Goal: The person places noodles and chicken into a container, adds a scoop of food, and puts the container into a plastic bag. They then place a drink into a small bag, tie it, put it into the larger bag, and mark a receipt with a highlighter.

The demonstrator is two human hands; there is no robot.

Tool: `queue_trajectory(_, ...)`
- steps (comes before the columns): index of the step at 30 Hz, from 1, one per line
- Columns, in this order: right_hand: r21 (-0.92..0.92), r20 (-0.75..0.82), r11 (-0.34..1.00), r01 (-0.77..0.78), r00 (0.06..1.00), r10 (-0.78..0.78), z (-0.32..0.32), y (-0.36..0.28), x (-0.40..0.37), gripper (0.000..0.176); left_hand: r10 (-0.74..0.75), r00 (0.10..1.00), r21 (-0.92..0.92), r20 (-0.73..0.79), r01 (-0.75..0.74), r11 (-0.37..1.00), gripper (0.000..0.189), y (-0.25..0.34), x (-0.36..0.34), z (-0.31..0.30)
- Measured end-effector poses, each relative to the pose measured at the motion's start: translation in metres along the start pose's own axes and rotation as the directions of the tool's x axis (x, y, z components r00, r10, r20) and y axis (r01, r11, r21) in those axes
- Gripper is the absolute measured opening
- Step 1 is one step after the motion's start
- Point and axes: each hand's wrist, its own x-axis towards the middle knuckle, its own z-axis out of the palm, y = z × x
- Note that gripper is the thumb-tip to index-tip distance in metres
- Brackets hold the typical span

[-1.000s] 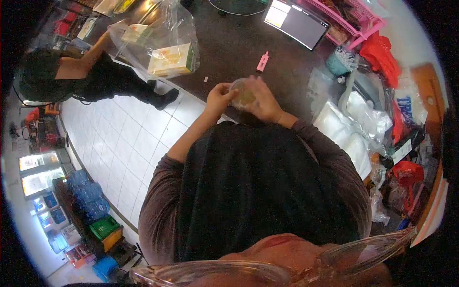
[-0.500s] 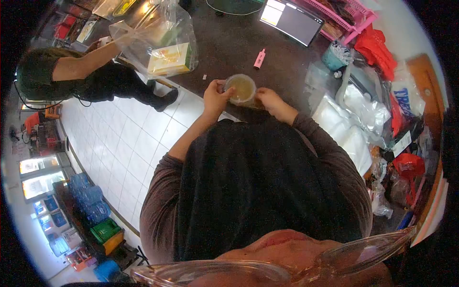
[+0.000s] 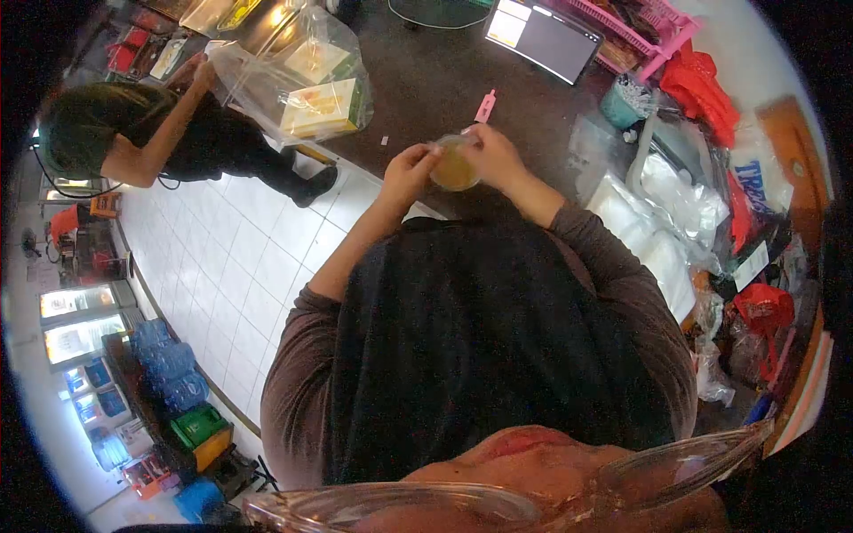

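A small round clear plastic tub (image 3: 456, 171) with yellowish-brown contents is between my hands, over the near edge of the dark table. My left hand (image 3: 410, 176) pinches its left rim, thumb and fingers closed at the edge. My right hand (image 3: 494, 158) has its fingers closed on the far right part of the rim and partly covers the top. I cannot make out whether a lid sits on it. Just beyond my right hand lies a pink highlighter-like stick (image 3: 485, 106) on the table.
At left, another person (image 3: 133, 133) holds a clear plastic bag (image 3: 333, 44) with yellow-and-white boxes inside. A tablet (image 3: 542, 40) and a pink basket (image 3: 653, 35) stand at the back. Plastic bags (image 3: 635, 218) pile up at right. The white tiled floor (image 3: 222, 258) is at left.
My right hand has moved from the tub's right side up to its far rim. The tub has shifted slightly right. The other person's arm has drawn back toward the bag's opening.
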Motion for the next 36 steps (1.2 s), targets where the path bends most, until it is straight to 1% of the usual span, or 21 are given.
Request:
queue_trajectory(3, -0.374, 0.082, 0.885, 0.276, 0.961, -0.265, -0.011, -0.040, -0.012, 0.034, 0.122, 0.979, 0.163, 0.164, -0.149, 0.975, 0.031, 0.003, 0.006, -0.008)
queue_trajectory(5, -0.393, 0.122, 0.878, 0.272, 0.962, -0.243, -0.009, -0.044, -0.006, 0.032, 0.222, 0.918, 0.257, 0.330, -0.314, 0.914, 0.036, 0.007, 0.010, -0.009)
queue_trajectory(6, -0.403, 0.143, 0.874, 0.272, 0.962, -0.234, -0.010, -0.045, -0.002, 0.030, 0.340, 0.899, 0.207, 0.276, -0.401, 0.892, 0.033, 0.008, 0.010, -0.008)
queue_trajectory(8, -0.213, 0.156, 0.929, 0.303, 0.949, -0.274, -0.014, -0.048, 0.006, 0.027, 0.553, 0.820, 0.124, 0.148, -0.570, 0.812, 0.025, 0.022, 0.005, -0.003)
queue_trajectory(9, -0.113, 0.163, 0.943, 0.313, 0.942, -0.293, -0.017, -0.049, 0.010, 0.025, 0.571, 0.820, 0.146, 0.031, -0.569, 0.809, 0.019, 0.029, 0.000, -0.003)
queue_trajectory(12, -0.008, 0.194, 0.931, 0.365, 0.914, -0.357, -0.035, -0.061, 0.020, 0.022, 0.399, 0.835, 0.076, -0.379, -0.402, 0.912, 0.015, 0.012, 0.000, -0.016)
queue_trajectory(13, 0.011, 0.185, 0.934, 0.357, 0.917, -0.353, -0.041, -0.074, 0.017, 0.022, 0.353, 0.848, 0.091, -0.395, -0.346, 0.934, 0.025, -0.007, 0.010, -0.019)
queue_trajectory(14, 0.027, 0.189, 0.925, 0.380, 0.906, -0.378, -0.047, -0.082, 0.016, 0.020, 0.095, 0.966, -0.074, -0.242, -0.116, 0.991, 0.028, -0.016, 0.009, -0.018)
queue_trajectory(15, 0.044, 0.194, 0.914, 0.403, 0.894, -0.404, -0.051, -0.090, 0.015, 0.019, -0.156, 0.987, -0.194, -0.046, 0.144, 0.970, 0.031, -0.024, 0.008, -0.016)
queue_trajectory(16, 0.061, 0.197, 0.902, 0.428, 0.880, -0.432, -0.054, -0.098, 0.015, 0.018, -0.371, 0.912, -0.257, 0.175, 0.406, 0.877, 0.035, -0.033, 0.007, -0.013)
queue_trajectory(18, 0.053, 0.187, 0.907, 0.418, 0.888, -0.420, -0.062, -0.114, 0.012, 0.016, -0.533, 0.799, -0.363, 0.278, 0.601, 0.712, 0.038, -0.065, 0.007, 0.003)
queue_trajectory(21, 0.138, 0.198, 0.933, 0.331, 0.914, -0.354, -0.066, -0.121, 0.014, 0.013, -0.444, 0.786, -0.476, 0.430, 0.615, 0.629, 0.037, -0.080, 0.012, 0.018)
queue_trajectory(22, 0.178, 0.212, 0.941, 0.287, 0.923, -0.321, -0.067, -0.121, 0.015, 0.012, -0.387, 0.832, -0.434, 0.397, 0.542, 0.720, 0.037, -0.081, 0.012, 0.017)
queue_trajectory(24, 0.153, 0.183, 0.917, 0.367, 0.902, -0.392, -0.078, -0.124, 0.016, 0.009, -0.251, 0.905, -0.332, 0.343, 0.366, 0.869, 0.035, -0.081, 0.016, 0.016)
queue_trajectory(25, 0.140, 0.171, 0.903, 0.406, 0.888, -0.426, -0.084, -0.128, 0.016, 0.007, -0.235, 0.923, -0.329, 0.305, 0.334, 0.883, 0.033, -0.085, 0.020, 0.015)
queue_trajectory(27, 0.307, 0.080, 0.908, 0.286, 0.943, -0.324, -0.098, -0.141, 0.011, 0.006, -0.202, 0.952, -0.315, 0.232, 0.269, 0.910, 0.029, -0.098, 0.027, 0.010)
queue_trajectory(29, 0.382, 0.039, 0.913, 0.143, 0.985, -0.171, -0.108, -0.157, 0.003, 0.006, -0.302, 0.951, -0.329, 0.066, 0.307, 0.893, 0.027, -0.082, 0.024, 0.002)
queue_trajectory(30, 0.358, 0.085, 0.917, 0.176, 0.972, -0.220, -0.099, -0.149, 0.006, 0.006, -0.347, 0.938, -0.336, -0.017, 0.321, 0.885, 0.027, -0.069, 0.024, -0.004)
queue_trajectory(32, 0.318, 0.174, 0.917, 0.241, 0.936, -0.306, -0.075, -0.121, 0.014, 0.007, -0.139, 0.976, -0.306, -0.170, 0.082, 0.948, 0.027, -0.033, 0.028, -0.020)
queue_trajectory(34, 0.244, 0.214, 0.959, 0.144, 0.957, -0.198, -0.084, -0.122, 0.014, 0.005, 0.137, 0.952, -0.195, -0.275, -0.195, 0.961, 0.026, -0.004, 0.030, -0.035)
queue_trajectory(36, 0.271, 0.154, 0.961, 0.055, 0.983, -0.100, -0.095, -0.129, 0.014, 0.007, 0.326, 0.921, 0.032, -0.215, -0.327, 0.944, 0.023, 0.036, 0.022, -0.034)
